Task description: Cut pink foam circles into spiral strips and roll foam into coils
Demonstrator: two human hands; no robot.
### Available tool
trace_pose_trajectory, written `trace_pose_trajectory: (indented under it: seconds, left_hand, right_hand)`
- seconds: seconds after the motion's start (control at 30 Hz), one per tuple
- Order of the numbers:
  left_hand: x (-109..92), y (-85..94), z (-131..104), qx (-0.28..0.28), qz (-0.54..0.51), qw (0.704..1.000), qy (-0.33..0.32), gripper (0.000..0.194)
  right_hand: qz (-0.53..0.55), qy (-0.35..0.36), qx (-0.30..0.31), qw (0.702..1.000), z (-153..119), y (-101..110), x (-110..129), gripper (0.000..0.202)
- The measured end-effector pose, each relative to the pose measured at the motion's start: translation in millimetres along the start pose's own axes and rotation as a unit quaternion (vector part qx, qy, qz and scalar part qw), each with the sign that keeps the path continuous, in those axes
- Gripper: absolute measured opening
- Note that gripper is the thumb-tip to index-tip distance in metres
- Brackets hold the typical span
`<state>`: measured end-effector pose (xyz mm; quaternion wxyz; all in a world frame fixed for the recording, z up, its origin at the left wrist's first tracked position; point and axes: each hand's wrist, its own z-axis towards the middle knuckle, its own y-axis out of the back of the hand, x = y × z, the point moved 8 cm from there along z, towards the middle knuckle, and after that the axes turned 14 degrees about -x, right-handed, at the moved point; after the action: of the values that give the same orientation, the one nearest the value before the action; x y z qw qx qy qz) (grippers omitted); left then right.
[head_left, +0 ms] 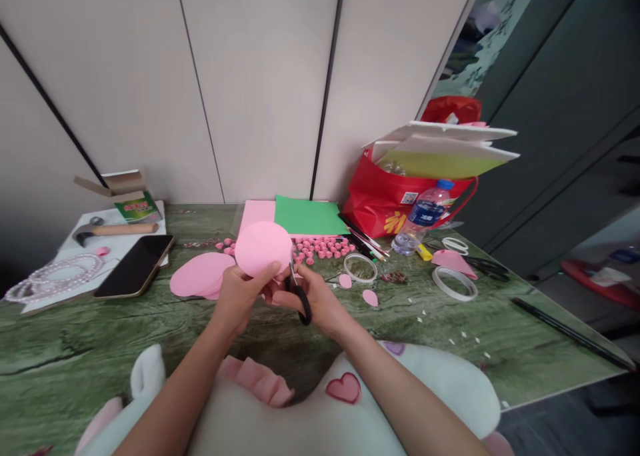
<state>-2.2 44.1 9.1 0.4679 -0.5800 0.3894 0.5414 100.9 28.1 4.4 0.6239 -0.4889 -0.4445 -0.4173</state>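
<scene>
A round piece of pink paper [263, 246] is held up over the table by my left hand [245, 286], with the thumb on its lower edge. My right hand [313, 296] is closed on black-handled scissors [303, 304], whose blades point up beside the paper's right edge. More round pink papers [197, 276] lie stacked on the table to the left. Behind the hands are many small pink rolled pieces [323, 247]. Two small pink petal shapes [371, 298] lie to the right.
Green paper [310, 216], a tape roll [455, 284], a water bottle [425, 216] and a red bag [375, 196] stand or lie behind and right. At left are a phone [135, 266], a hammer [123, 229] and beads [60, 276]. A plush toy [430, 383] lies in front.
</scene>
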Motion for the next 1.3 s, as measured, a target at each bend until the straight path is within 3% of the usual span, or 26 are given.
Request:
trace_pose_trajectory:
  seconds: [0.6, 1.3]
  left_hand:
    - [-5, -1.8, -5, 0.002, -0.014, 1.0, 0.0, 0.019]
    - [-3, -2.3, -5, 0.003, 0.042, 0.999, 0.015, 0.022]
  right_hand:
    - [0.112, 0.025, 0.016, 0.993, -2, -13, -1, 0.031]
    - [0.014, 0.055, -0.07, 0.996, 2, 5, -5, 0.039]
